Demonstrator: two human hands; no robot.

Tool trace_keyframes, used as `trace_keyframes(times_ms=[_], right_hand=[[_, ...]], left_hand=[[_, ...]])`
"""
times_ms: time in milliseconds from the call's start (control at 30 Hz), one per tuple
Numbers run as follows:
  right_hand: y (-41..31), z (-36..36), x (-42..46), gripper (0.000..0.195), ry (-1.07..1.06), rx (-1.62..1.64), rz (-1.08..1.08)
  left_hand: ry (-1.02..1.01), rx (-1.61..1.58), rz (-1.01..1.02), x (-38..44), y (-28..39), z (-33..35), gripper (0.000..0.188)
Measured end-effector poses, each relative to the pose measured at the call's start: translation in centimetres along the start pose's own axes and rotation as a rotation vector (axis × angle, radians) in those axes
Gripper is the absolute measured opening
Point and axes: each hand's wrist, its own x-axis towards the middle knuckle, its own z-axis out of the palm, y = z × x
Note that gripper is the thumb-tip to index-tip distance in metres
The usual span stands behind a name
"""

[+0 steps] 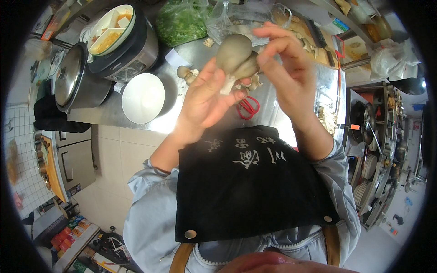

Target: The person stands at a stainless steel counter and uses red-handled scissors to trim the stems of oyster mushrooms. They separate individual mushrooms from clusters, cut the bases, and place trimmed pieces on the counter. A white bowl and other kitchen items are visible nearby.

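My left hand (pixel 208 95) holds a cluster of grey-brown oyster mushrooms (pixel 235 53) by its pale stem, up over the steel counter. Close to the right edge of the caps is my right hand (pixel 286 61), its fingers bent and spread apart; whether a fingertip touches the smaller cap is hard to tell. Beneath my hands lie red-handled scissors (pixel 248 108), their blades hidden. A small mushroom piece (pixel 187 74) rests on the counter left of my left hand, and more mushroom pieces (pixel 254 83) show just behind my fingers.
At the left stand a white bowl (pixel 143 98), a Midea cooker (pixel 131 61) topped by a divided dish (pixel 112 30), and a lidded pot (pixel 70 75). Bagged chopped greens (pixel 183 22) lie at the back. A knife (pixel 315 33) and mushrooms sit on a wooden board (pixel 329 36) at the right.
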Motion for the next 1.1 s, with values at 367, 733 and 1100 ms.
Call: trace_keyframes(times_ms=[367,733,1100], right_hand=[[-0.2,0.9,0.4,0.026,0.021,-0.506,-0.412],[6.9,-1.3,0.0,0.018,0.009,-0.636,0.05],[4.7,-0.3,-2.4,0.016,0.017,-0.004,0.292]], left_hand=[[0.28,0.628,0.08,-0.1,0.3,2.7,0.026],[0.272,0.552,-0.016,-0.2,0.2,2.1,0.031],[0.17,0.241,0.163,0.5,0.4,1.1,0.033]])
